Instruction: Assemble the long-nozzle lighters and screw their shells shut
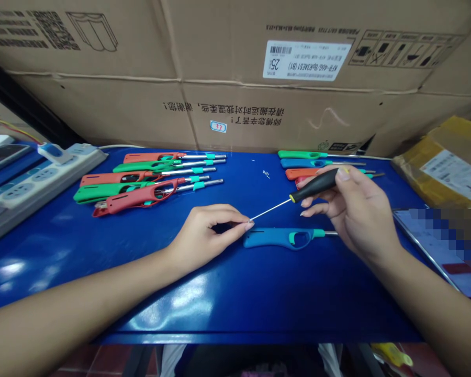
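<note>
My right hand [361, 204] grips a screwdriver [314, 187] by its black handle with a yellow collar. Its thin metal shaft slants down to the left. At the shaft's tip, the thumb and forefinger of my left hand [212, 230] are pinched together; whatever sits between them is too small to make out. Just below the fingertips lies a blue gas lighter [270, 237] with a teal trigger and collar, flat on the blue table [235, 298]. Its metal nozzle points right, partly behind my right wrist.
Several red and green lighters [141, 195] lie at the left, and more lighters [302, 163] at the back right. A power strip [35, 180] runs along the left. A cardboard box [227, 104] walls the back. A phone [435, 246] and a taped parcel [443, 157] are at right.
</note>
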{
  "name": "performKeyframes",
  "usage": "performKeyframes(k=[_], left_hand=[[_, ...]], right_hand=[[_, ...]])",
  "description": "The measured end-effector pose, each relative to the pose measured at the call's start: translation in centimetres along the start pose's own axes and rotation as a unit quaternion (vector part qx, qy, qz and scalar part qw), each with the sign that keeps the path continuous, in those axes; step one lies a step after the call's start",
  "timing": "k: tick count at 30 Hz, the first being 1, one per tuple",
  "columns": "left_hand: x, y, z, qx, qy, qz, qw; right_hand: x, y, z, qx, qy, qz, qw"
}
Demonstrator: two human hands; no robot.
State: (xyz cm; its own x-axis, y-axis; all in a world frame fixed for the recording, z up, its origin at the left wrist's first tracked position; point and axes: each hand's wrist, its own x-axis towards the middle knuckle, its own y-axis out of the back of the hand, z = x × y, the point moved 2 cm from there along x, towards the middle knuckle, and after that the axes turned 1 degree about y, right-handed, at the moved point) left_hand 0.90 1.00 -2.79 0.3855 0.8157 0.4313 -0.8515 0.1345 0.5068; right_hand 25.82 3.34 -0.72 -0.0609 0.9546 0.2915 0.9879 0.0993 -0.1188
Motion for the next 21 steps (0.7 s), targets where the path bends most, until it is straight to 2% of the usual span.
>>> performKeyframes(k=[5, 21], left_hand=[[-0.06, 0.02, -0.07, 0.007, 0.005, -0.007, 1.0], [-0.01, -0.14, -0.12, 0.015, 0.007, -0.017, 1.0]], right_hand=[[0.05, 0.08, -0.09, 0.002, 0.005, 0.007, 1.0], [-0.49, -0.09, -0.44, -0.02, 0.014, -0.028, 0.999]])
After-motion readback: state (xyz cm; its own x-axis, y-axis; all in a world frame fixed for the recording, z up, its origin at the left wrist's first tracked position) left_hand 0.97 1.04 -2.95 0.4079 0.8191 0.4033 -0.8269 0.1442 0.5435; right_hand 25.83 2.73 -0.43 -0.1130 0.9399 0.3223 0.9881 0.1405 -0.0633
